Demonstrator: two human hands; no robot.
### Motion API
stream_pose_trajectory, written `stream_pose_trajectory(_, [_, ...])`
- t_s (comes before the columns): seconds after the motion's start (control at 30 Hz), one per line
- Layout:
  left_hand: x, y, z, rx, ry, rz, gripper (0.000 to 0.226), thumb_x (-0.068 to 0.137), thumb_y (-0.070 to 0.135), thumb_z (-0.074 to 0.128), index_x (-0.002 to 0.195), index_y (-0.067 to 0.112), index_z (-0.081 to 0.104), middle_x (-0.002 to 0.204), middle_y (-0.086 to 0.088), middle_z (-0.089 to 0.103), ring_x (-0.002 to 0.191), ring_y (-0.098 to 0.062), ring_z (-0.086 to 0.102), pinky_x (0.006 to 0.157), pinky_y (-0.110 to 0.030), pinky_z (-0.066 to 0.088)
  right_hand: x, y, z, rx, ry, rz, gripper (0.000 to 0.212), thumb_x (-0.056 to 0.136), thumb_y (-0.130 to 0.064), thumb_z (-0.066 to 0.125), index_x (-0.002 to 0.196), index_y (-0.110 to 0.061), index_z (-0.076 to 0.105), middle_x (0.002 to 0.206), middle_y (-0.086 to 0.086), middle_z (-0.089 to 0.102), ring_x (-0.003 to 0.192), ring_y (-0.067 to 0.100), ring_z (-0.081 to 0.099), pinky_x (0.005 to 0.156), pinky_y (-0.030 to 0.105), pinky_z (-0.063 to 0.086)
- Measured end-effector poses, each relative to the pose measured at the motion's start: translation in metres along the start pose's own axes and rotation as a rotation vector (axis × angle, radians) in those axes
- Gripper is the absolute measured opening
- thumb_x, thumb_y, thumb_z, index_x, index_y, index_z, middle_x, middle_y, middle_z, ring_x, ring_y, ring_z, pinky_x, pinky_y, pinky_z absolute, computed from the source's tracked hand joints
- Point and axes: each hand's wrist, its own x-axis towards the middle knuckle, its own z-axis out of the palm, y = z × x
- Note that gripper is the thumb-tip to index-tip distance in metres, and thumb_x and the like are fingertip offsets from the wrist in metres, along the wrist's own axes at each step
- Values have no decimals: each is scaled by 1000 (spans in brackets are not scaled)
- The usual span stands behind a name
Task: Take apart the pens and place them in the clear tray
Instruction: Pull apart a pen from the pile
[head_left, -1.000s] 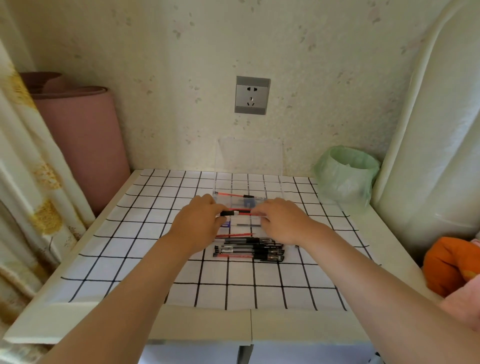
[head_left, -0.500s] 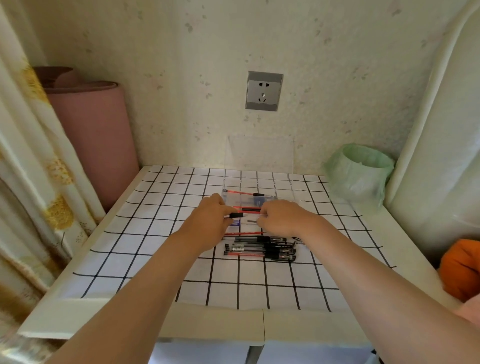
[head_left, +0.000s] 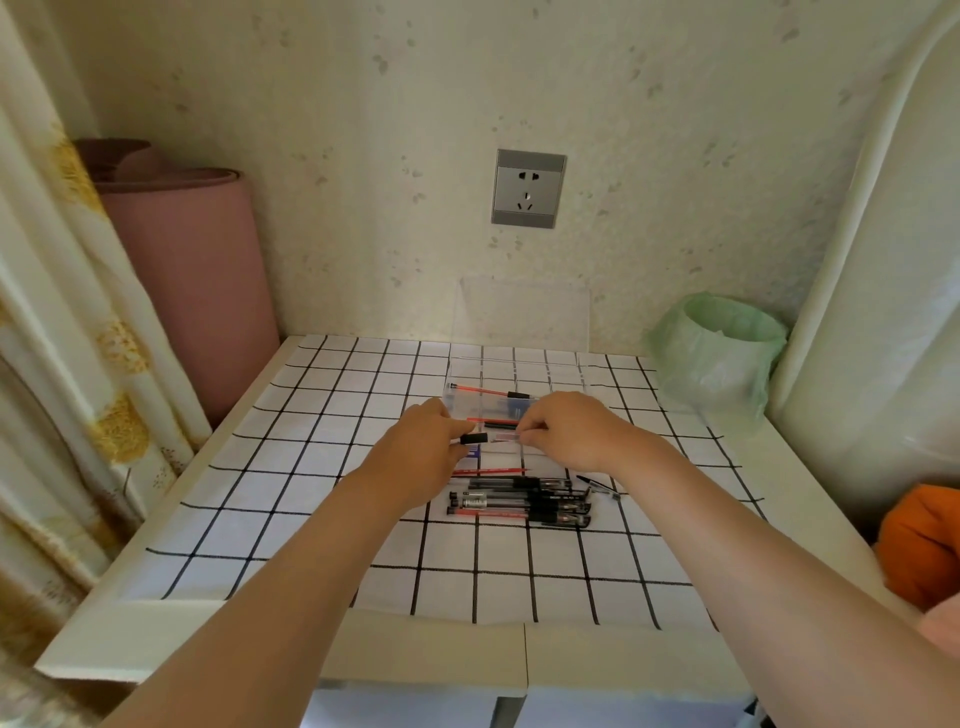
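Pen (head_left: 503, 438) pinched btwn L hand (head_left: 426, 447), R hand (head_left: 566, 431)

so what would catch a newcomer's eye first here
Two bare hands, left hand and right hand, meet mid-table, pulling a pen's black cap off its clear barrel. Just nearer lies a row of black and red gel pens on the black-gridded white tablecloth.

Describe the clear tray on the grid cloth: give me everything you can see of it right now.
The clear tray is a shallow, see-through box, plastic by the look of it, lying flat on the grid cloth toward the wall. Thin dividers seem to split it into compartments. A red refill with a dark end lies across it, and another red piece sits nearer the front. The left hand and right hand work over its near edge; whether they touch it is unclear.
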Motion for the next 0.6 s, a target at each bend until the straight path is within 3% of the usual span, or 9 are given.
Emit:
stream_pose_trajectory(0.17, [-2,2,-2,7,-4,-15,39,101,28,47,140,23,50,125,-3,48,116,-18,46,98,-27,42,-2,-1,-1,-76,194,-8,13,89,-40,66,99,-38,76,101,-16,71,100,12,61,99,41,39])
stream_pose_trajectory(0.33, [-2,1,-1,1,-15,-42,41,101,29,47,141,24,48,126,-2,46,117,-18,46,98,-26,41,-3,-5,5,-116,346,-22,13,88,-37,68,99,-39,76,98,-12,68,96,16,60,81,32,34])
stream_pose_trajectory(0.5, [-2,-1,0,-17,-26,-47,42,101,29,47,142,24,46,128,-1,46,118,-17,46,96,-23,38,-8,-7,6,-141,391,-45,16,89,-38,67,103,-38,74,97,-11,67,94,16,58,80,31,28])
stream_pose_trajectory(0.6, [-5,0,-4,-7,77,16,41,100,30,49,140,26,49,123,1,48,109,-15,51,90,-23,43,-12,-4,2,-105,400,-43,17,89,-37,67,105,-37,74,96,-10,67,93,16,59,82,32,33])
